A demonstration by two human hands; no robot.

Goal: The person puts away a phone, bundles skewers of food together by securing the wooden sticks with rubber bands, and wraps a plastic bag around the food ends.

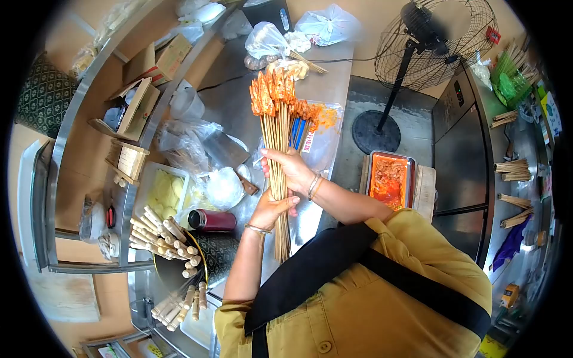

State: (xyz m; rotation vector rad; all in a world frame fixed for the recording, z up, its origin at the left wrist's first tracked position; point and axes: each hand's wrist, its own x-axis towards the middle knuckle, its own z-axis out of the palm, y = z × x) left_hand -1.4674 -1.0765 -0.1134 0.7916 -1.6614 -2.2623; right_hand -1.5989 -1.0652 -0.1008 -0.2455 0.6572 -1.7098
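Observation:
A thick bundle of wooden skewers (275, 128) with orange-red coated meat at the far ends is held over the steel counter. Lower on the bundle, my left hand (272, 211) is closed around the sticks. Higher up, just below the meat, my right hand (289, 169) grips the same sticks. Beyond my right hand, more coated skewers with blue sticks (298, 132) lie on a clear plastic tray (331, 137) smeared with orange sauce.
A tray of red-sauced meat (391, 178) stands at the right, near a standing fan (388, 89). At the left are a dark red flask (212, 220), a container of wooden-handled sticks (206, 256), a tub of pale slices (164, 190) and plastic bags (188, 146).

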